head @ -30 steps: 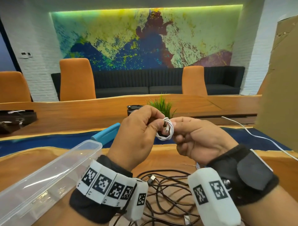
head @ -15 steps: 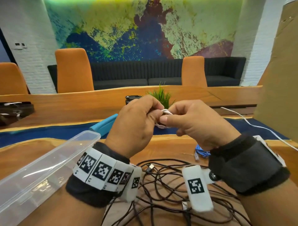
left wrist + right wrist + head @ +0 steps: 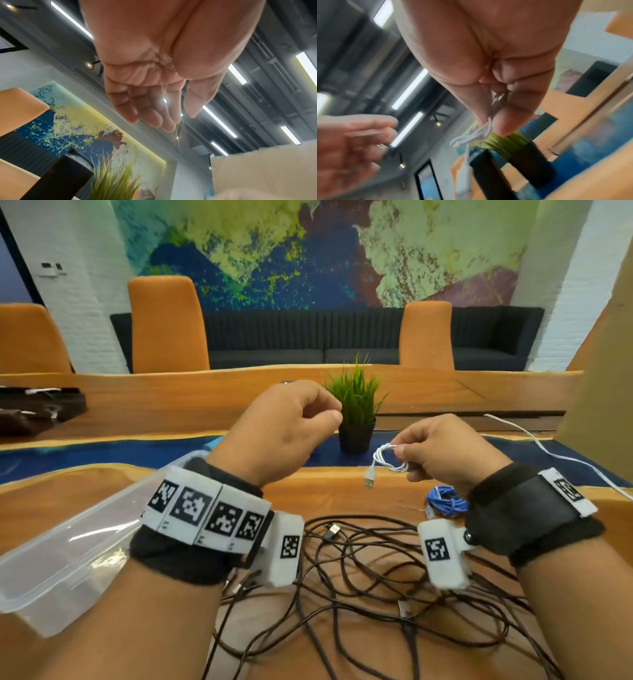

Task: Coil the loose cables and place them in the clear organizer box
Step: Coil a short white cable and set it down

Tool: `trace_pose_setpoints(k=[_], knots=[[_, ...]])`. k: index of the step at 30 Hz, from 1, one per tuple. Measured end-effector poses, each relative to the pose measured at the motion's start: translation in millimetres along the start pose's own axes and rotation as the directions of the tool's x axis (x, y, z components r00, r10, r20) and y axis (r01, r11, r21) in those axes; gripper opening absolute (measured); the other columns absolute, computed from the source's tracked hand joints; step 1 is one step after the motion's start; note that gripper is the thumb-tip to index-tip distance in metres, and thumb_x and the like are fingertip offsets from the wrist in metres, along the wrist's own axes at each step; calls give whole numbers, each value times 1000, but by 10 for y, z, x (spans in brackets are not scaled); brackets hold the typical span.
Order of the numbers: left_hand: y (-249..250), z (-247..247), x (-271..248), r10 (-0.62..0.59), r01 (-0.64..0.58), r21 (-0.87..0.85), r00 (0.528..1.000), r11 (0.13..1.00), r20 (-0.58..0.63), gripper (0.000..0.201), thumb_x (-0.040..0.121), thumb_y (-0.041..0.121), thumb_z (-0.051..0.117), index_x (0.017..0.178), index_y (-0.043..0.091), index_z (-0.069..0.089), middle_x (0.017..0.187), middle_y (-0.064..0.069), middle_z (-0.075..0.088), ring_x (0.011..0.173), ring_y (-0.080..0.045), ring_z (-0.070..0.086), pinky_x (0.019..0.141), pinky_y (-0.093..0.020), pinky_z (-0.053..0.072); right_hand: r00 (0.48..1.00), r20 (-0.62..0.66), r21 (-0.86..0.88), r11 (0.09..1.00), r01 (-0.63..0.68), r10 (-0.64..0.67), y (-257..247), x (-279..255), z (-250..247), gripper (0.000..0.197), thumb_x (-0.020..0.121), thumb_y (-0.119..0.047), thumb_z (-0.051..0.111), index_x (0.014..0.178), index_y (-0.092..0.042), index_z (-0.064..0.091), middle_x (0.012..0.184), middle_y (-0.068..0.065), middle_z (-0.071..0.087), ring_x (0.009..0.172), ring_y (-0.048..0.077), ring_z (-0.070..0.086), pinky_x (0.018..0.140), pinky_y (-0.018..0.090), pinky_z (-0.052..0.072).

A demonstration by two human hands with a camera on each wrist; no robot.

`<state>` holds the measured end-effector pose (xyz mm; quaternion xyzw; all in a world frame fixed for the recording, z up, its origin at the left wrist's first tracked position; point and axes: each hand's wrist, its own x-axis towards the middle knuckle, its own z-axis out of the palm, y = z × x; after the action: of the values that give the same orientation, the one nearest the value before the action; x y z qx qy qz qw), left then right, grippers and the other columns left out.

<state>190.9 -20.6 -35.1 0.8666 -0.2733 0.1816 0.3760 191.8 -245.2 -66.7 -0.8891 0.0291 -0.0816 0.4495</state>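
- The left hand (image 3: 284,433) has let go of the small white coiled cable (image 3: 388,458) that both hands were working on a moment ago; it now hangs loosely curled with nothing in it, well apart to the left of the bundle.
- The right hand (image 3: 442,453) alone keeps the grip: thumb and forefinger pinch the top of the coil, the other fingers curled beneath.
- That suggests the winding of this cable is finished, and what remains is carrying it to the box.
- The white cable looks like a tight little bundle of a few loops wrapped round its middle, with a silver USB plug (image 3: 369,483) dangling free just below the grip.
- The long clear plastic organizer box (image 3: 68,559) lies on the wooden desk (image 3: 335,491), far to the left of the grip, beyond the left wrist; it appears to hold no cables yet.
- Under the grip, a tangle of loose black cables (image 3: 359,577) sprawls on the desk, not yet coiled.
- A small blue coiled cable (image 3: 445,501) sits just below the right hand.
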Motion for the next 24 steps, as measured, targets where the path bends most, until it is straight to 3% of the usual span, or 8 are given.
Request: trace_pose_setpoints(k=[3, 6, 10, 12, 14, 16, 20, 24], knots=[[-15, -155, 11, -29, 27, -34, 997, 999, -68, 10, 95, 27, 63, 99, 23, 71, 86, 9, 69, 79, -8, 63, 73, -26, 52, 977, 87, -198, 965, -172, 192, 269, 286, 97, 10, 91, -2, 61, 91, -6, 70, 74, 11, 65, 57, 17, 62, 59, 29, 58], [-14, -246, -5, -35, 27, -82, 994, 996, -102, 8, 93, 25, 64, 95, 22, 71, 90, 3, 71, 84, -16, 67, 80, -37, 57, 961, 103, -370, 906, -204, 258, 406, 429, 138, 24, 82, 0, 65, 106, -2, 70, 88, 12, 70, 65, 18, 66, 54, 27, 54], [34, -268, -20, -28, 21, -72, 995, 997, -98, 9, 93, 25, 64, 95, 21, 72, 90, 3, 72, 84, -13, 67, 80, -34, 57, 977, 59, -688, 717, -110, 206, 406, 490, 155, 26, 88, -28, 65, 108, -13, 73, 105, 5, 71, 89, 23, 65, 79, 32, 56], [56, -283, -26, -28, 20, -78, 994, 997, -105, 10, 91, 25, 65, 95, 20, 72, 90, 3, 72, 86, -14, 67, 82, -36, 57, 994, 38, -772, 635, -34, 100, 271, 440, 174, 23, 90, -26, 59, 102, -15, 74, 104, 5, 71, 92, 25, 65, 83, 36, 56], [76, -313, -38, -28, 19, -86, 993, 996, -113, 10, 91, 25, 65, 95, 20, 72, 90, 3, 72, 86, -12, 66, 82, -35, 57, 993, 117, -782, 616, 89, 5, 59, 279, 282, 21, 90, -23, 58, 99, -15, 75, 101, 5, 71, 92, 25, 66, 83, 37, 56], [87, -356, -49, -26, 16, -93, 993, 996, -118, 11, 91, 24, 65, 97, 19, 72, 90, 2, 72, 86, -12, 67, 83, -35, 56, 966, 256, -753, 633, 181, 28, -65, 113, 470, 17, 88, -25, 66, 97, -16, 76, 97, 3, 71, 91, 23, 66, 81, 36, 57], [89, -435, -66, -11, -3, -104, 991, 995, -131, 10, 91, 24, 64, 96, 20, 72, 88, 3, 70, 83, -11, 65, 80, -35, 56, 891, 407, -716, 676, 175, 201, -89, -58, 862, 22, 85, -33, 73, 99, -18, 74, 97, 1, 71, 93, 19, 65, 87, 38, 56], [80, -485, -72, 1, -23, -143, 989, 989, -151, 9, 88, 25, 64, 91, 23, 72, 86, 5, 71, 82, -11, 67, 81, -38, 58, 888, 397, -742, 651, 160, 233, -55, -28, 1030, 20, 84, -36, 72, 94, -19, 73, 93, 1, 71, 91, 20, 65, 87, 39, 56]])
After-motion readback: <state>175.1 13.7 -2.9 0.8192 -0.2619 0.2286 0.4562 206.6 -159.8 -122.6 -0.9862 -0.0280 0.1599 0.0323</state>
